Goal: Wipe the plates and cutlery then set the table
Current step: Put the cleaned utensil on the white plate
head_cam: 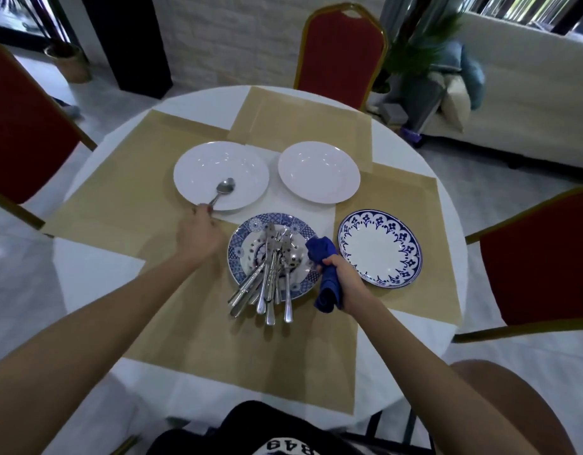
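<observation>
Over a white round plate (pixel 205 162), left hand (pixel 200 236) pinches a steel spoon (pixel 223 188), likely setting it down; right hand (pixel 341 277) grips blue cloth (pixel 329 295); release next.

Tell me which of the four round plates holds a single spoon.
The far-left plain white plate: the left hand holds one silver spoon on it. The others are bare or hold piled cutlery.
</observation>
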### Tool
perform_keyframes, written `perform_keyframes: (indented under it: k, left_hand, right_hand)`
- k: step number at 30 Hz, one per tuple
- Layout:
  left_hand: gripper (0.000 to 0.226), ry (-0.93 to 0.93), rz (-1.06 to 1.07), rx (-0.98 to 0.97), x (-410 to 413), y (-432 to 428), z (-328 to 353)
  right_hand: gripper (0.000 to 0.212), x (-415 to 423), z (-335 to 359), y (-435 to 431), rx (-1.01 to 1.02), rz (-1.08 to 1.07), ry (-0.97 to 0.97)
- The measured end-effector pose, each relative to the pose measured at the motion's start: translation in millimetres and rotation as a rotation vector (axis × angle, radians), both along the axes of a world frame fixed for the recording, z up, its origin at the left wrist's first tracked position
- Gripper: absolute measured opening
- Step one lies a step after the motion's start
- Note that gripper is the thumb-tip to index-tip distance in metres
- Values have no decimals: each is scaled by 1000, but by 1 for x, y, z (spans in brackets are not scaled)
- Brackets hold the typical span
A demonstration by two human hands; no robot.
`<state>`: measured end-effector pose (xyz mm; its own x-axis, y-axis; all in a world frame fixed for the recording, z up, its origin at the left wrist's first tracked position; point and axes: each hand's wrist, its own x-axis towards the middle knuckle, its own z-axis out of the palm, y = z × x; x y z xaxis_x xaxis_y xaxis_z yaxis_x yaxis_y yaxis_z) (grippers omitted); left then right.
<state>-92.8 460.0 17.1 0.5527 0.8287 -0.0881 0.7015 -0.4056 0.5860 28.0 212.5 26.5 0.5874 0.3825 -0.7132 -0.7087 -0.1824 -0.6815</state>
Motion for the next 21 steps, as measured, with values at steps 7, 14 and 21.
perform_keyframes:
  k: [7,14,21]
  left_hand:
    - [21,127,-552,47,-8,-119,6]
    - [37,458,-616,311,3,-148,1]
    - [31,506,-567,-117,14,-123,25]
  right_hand:
    - [6,6,-2,5,35,-93,5]
    - [3,4,-1,6,-16,-68,-18]
    - [3,5,4,3,-16,-41,-31]
